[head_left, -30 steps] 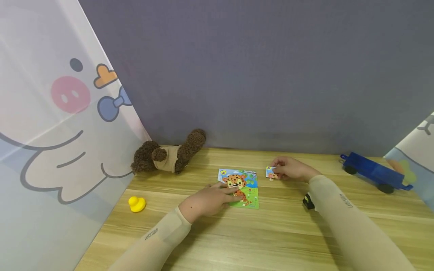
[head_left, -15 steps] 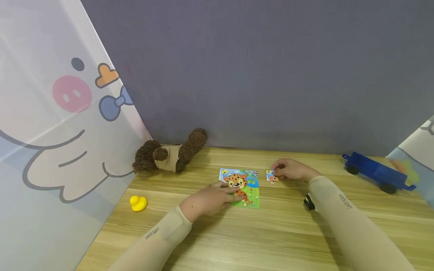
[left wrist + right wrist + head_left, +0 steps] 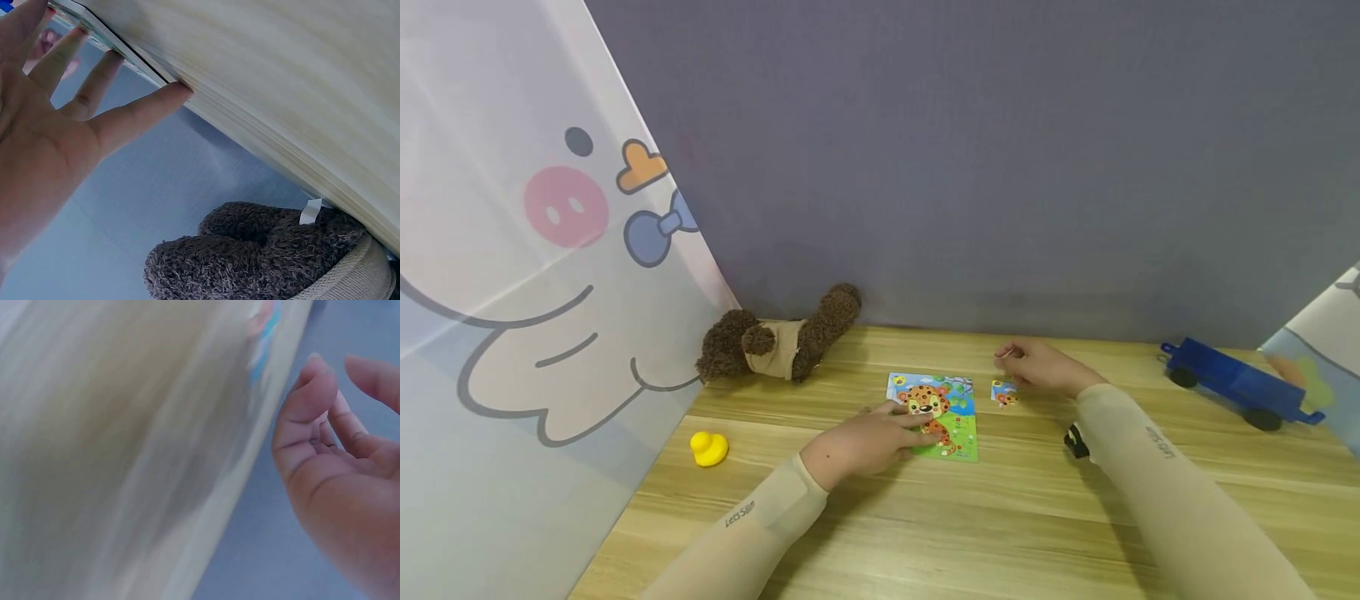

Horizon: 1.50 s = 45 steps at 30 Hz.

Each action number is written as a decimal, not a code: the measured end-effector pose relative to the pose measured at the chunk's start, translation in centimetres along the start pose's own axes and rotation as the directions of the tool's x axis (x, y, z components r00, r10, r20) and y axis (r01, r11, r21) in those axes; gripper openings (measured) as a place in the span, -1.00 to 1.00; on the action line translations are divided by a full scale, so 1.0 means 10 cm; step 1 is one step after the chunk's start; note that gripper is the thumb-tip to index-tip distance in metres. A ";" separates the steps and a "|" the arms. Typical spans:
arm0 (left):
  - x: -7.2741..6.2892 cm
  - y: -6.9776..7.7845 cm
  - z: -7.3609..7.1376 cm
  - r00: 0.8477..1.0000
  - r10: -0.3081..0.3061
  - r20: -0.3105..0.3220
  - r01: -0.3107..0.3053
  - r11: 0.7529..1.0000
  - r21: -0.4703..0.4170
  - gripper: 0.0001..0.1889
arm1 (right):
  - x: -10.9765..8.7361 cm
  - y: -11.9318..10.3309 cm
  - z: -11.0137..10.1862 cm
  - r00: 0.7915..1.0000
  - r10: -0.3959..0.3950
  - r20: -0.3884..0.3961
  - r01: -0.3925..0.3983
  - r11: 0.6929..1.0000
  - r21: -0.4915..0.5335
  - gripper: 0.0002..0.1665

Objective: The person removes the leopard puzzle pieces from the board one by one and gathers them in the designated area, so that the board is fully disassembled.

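My left hand (image 3: 868,437) lies with spread fingers on a card-like leopard picture (image 3: 966,425), blue at the top and green below. In the left wrist view its straight fingers (image 3: 140,119) press against the picture's edge and face. To the right of the picture lie small printed pieces (image 3: 1003,393) with yellow, blue and spotted orange, like jigsaw pieces. Just above and behind them hovers my right hand (image 3: 1037,367), its fingers loosely curled. In the right wrist view the right hand (image 3: 337,456) shows a bent thumb and nothing between thumb and fingers; the pieces are blurred there.
A brown teddy bear (image 3: 775,346) lies at the back left by the grey wall (image 3: 970,167). A yellow rubber duck (image 3: 709,449) sits on the left of the wooden table (image 3: 925,533). At the far right is a blue toy wagon (image 3: 1232,379) with black wheels.
My right hand has let go of the small printed pieces and moved slightly up and back, leaving them on the table. The left hand stays on the leopard picture.
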State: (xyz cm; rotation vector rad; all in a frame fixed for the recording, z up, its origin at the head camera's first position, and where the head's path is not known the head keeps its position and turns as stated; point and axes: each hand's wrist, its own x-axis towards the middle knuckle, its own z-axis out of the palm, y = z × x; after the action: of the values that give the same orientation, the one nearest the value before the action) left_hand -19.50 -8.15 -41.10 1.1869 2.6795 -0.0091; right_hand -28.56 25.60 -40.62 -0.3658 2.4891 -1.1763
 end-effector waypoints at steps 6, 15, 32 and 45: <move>0.00 0.02 -0.02 1.000 0.002 -0.004 -0.002 1.000 0.013 -0.45 | 0.10 -0.23 0.10 0.999 -0.032 -0.016 0.033 0.999 0.037 -0.47; -0.01 0.03 -0.03 1.000 0.018 -0.015 -0.017 0.999 0.044 -0.46 | 0.26 -0.40 0.34 0.999 -0.035 0.032 0.032 0.996 0.081 -0.49; 0.00 0.01 -0.02 1.000 0.026 -0.010 -0.025 0.998 0.057 -0.47 | 0.47 -0.57 0.68 0.992 -0.068 0.103 0.062 0.996 0.063 -0.57; 0.00 0.01 -0.03 0.999 0.034 -0.006 -0.033 0.995 0.093 -0.46 | 0.54 -0.56 0.76 0.986 -0.105 0.133 0.105 0.994 0.005 -0.64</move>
State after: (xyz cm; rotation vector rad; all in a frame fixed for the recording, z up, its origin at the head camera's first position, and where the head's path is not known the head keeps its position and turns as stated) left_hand -19.46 -8.03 -40.78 1.2615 2.6922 -0.1252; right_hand -29.74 14.85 -41.91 -0.5636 2.3813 -1.1490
